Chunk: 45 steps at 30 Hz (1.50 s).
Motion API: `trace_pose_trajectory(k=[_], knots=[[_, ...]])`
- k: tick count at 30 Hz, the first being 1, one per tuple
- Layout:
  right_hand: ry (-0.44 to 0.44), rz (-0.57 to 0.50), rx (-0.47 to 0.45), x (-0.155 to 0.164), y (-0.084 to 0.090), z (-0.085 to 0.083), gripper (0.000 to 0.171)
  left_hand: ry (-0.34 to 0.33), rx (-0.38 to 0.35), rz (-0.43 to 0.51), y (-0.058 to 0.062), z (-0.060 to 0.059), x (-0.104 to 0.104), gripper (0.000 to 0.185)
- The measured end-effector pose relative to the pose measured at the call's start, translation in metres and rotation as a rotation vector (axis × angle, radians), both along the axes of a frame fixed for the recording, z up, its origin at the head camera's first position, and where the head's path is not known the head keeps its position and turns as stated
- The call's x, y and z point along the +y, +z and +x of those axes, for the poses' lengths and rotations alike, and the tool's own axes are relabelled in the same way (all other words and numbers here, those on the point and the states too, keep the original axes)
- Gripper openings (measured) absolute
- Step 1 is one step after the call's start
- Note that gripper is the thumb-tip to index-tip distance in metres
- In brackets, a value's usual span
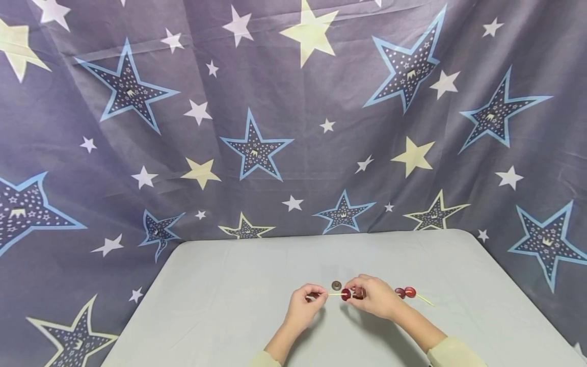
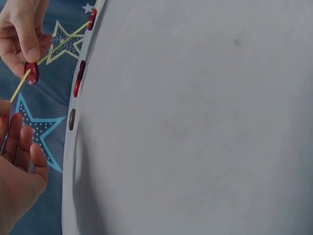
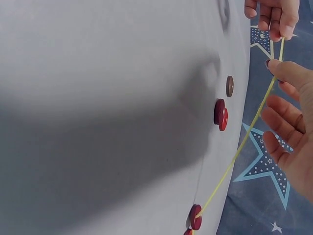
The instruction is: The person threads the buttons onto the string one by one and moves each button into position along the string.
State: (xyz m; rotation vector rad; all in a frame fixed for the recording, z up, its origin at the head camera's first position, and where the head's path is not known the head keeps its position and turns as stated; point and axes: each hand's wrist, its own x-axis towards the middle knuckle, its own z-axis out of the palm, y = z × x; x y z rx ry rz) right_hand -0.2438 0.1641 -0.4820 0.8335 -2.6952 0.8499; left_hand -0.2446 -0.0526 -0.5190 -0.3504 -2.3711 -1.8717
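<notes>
**Q:** What are your hands doing here?

**A:** Both are raised just above the pale grey table (image 1: pixel 229 316), working a thin yellow cord (image 3: pixel 244 139). My left hand (image 1: pixel 306 302) pinches the cord's free end between thumb and fingertips. My right hand (image 1: pixel 373 295) pinches a dark red button (image 2: pixel 32 73) that sits on the cord, close to that end. The hands are near one another but apart, with a short stretch of cord showing between them.

**Q:** Where does the cord run from there?

**A:** It passes under my right hand and off to my right, down to the tabletop. Two more red buttons (image 1: pixel 405 292) are already strung on it there, side by side, and a bit of cord trails past them on the table.

**Q:** Anything loose on the table?

**A:** A brownish button (image 1: pixel 337 285) lies flat just beyond my hands. The right wrist view also shows a stacked pair of red buttons (image 3: pixel 220 114) resting on the table beside the brown one; from the head view that pair is mostly hidden by my right hand.

**Q:** And the setting?

**A:** A grey-blue cloth printed with stars (image 1: pixel 257 148) hangs behind the table and drapes down around it. Pale sleeve cuffs (image 1: pixel 451 354) show at my wrists.
</notes>
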Motion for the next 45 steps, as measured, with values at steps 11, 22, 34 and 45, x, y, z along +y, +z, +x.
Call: trace_pose_trajectory(k=[11,22,34,45], knots=[[-0.030,-0.004,-0.018,0.005,-0.002,0.000,0.023,-0.004,-0.011,-0.019,0.000,0.000,-0.002,0.007],[-0.025,0.001,-0.024,0.011,-0.001,0.001,0.022,-0.012,-0.007,-0.020,0.001,0.000,-0.002,0.007],[-0.049,0.001,-0.045,0.017,-0.003,0.003,0.023,0.009,-0.027,-0.037,0.003,0.002,-0.003,0.005],[-0.071,-0.006,-0.040,0.022,-0.009,0.002,0.023,0.003,-0.034,-0.054,0.036,0.021,-0.004,0.006]])
